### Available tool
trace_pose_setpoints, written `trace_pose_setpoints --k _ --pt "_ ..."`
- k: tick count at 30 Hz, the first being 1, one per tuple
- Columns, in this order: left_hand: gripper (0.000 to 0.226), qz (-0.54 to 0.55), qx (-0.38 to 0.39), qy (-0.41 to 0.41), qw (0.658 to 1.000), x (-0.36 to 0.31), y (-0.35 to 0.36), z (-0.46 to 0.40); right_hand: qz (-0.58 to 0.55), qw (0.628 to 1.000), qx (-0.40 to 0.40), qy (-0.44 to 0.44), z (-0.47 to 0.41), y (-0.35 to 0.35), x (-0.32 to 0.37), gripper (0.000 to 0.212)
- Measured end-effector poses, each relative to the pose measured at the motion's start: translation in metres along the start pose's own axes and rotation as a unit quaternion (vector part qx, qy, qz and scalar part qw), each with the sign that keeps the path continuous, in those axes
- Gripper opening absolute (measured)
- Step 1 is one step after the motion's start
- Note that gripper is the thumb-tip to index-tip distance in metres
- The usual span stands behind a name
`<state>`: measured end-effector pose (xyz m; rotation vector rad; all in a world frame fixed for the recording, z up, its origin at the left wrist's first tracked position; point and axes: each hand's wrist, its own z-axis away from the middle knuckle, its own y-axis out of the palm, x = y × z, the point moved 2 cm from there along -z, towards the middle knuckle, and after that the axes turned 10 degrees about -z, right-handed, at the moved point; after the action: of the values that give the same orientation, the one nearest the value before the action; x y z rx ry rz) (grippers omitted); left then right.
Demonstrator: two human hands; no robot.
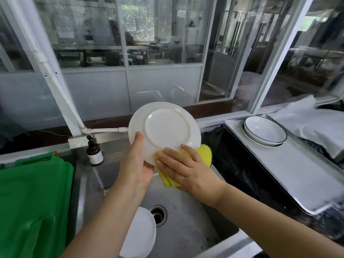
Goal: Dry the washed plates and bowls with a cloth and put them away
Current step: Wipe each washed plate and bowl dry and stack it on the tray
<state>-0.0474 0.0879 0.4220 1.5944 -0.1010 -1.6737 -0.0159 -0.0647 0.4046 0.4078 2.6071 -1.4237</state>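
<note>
steel sink (186, 237) under a big window. white plate (164, 129) is held up over it, underside facing the person, tilted. left hand (136, 164) grips the near-left rim, thumb on the back. right hand (183, 167) presses the yellow cloth (203, 152) flat-fingered on the near-right rim, so wiping probably runs up and far from there. dried bowls (264, 131) wait on the tray (297, 175) to the right, right hand's side.
</note>
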Motion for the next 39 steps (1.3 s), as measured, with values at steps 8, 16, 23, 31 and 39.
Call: trace_pose_setpoints --k 8,16,23,31,39 --pt "0.032 -0.055 0.021 -0.019 0.998 0.043 0.044 -0.014 0.020 0.994 -0.022 0.107 0.098 -0.023 -0.040 0.050" --pt "0.020 -0.179 0.003 -0.032 0.983 0.103 0.119 -0.030 -0.002 0.943 -0.076 0.323 0.212 -0.057 -0.116 0.053" --pt "0.013 -0.308 0.053 0.021 0.950 0.218 0.243 -0.052 -0.118 0.804 -0.188 0.552 0.358 -0.091 -0.198 0.063" --pt "0.019 -0.566 0.182 0.109 0.797 0.358 0.365 -0.080 -0.245 0.536 -0.317 0.743 0.502 -0.127 -0.273 0.040" --pt "0.012 -0.750 0.340 0.337 0.456 0.458 0.433 -0.100 -0.231 0.463 -0.356 0.778 0.566 -0.140 -0.300 0.042"
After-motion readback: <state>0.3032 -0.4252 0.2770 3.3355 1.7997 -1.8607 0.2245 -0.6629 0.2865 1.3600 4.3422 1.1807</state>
